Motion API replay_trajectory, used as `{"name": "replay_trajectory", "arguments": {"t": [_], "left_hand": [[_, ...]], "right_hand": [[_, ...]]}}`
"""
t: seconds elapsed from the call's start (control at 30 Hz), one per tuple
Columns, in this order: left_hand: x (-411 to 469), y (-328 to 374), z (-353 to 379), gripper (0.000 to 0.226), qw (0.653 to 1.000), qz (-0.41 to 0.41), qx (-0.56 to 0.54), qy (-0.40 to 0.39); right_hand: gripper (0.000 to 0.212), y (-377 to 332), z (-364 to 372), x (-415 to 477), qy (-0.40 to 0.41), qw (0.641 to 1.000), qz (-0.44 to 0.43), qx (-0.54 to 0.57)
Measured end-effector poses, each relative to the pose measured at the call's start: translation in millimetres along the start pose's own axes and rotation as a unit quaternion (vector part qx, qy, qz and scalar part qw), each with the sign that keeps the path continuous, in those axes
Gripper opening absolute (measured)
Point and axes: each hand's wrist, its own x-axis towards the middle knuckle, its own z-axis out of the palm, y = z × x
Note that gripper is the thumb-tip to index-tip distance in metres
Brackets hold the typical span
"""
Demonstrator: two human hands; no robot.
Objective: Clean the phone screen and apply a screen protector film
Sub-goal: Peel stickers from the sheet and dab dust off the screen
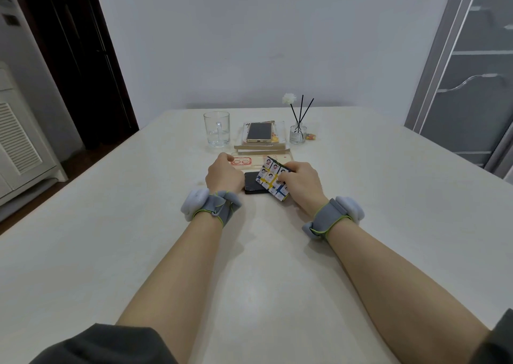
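1. Black rectangular phone [253, 183]: lies flat on the white table [361, 224], mid-view, between the two hands. Its right part is covered by the card.
2. Left hand [223, 175]: forearm stretched forward, back of the hand up, fingers curled under at the phone's left edge. Whether they grip anything cannot be told.
3. Right hand [301, 181]: forearm forward, knuckles raised, thumb and fingers pinching a rectangular printed card [270, 179] that shows small portraits with yellow and blue bands. The card is held tilted over the phone's right side.
4. Grey fabric wristband [219, 208]: one on each wrist.
5. Flat pale packet with red print [244, 161]: on the table just beyond the phone.
6. Far end of the table: clear glass mug [217, 128]; gold phone [259, 132] atop a stack of books [262, 149]; glass reed diffuser [298, 133] with black sticks and a white flower.
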Motion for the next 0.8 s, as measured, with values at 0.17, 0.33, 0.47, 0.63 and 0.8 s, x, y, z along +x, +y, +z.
{"name": "replay_trajectory", "arguments": {"t": [0.17, 0.33, 0.47, 0.63, 0.8], "left_hand": [[-0.3, 0.8, -0.1, 0.043, 1.000, 0.000, -0.008, 0.003], [0.7, 0.2, -1.4, 0.043, 1.000, -0.004, -0.014, -0.001], [0.7, 0.3, -2.3, 0.044, 1.000, -0.007, -0.015, -0.003], [1.0, 0.7, -3.3, 0.045, 1.000, -0.008, -0.019, -0.011], [0.9, 0.4, -3.7, 0.046, 1.000, -0.011, -0.023, -0.017]], "right_hand": [[0.014, -3.8, 4.5, -2.0, -0.049, 0.999, 0.000, 0.009], [0.014, -3.4, 6.1, -5.5, -0.008, 1.000, -0.014, -0.020], [0.012, -6.3, 7.6, -7.9, -0.012, 1.000, -0.017, -0.009], [0.013, -6.0, 11.3, -9.1, -0.006, 0.998, -0.025, -0.052], [0.019, -9.3, 14.5, -7.0, -0.012, 1.000, -0.008, -0.020]]}}
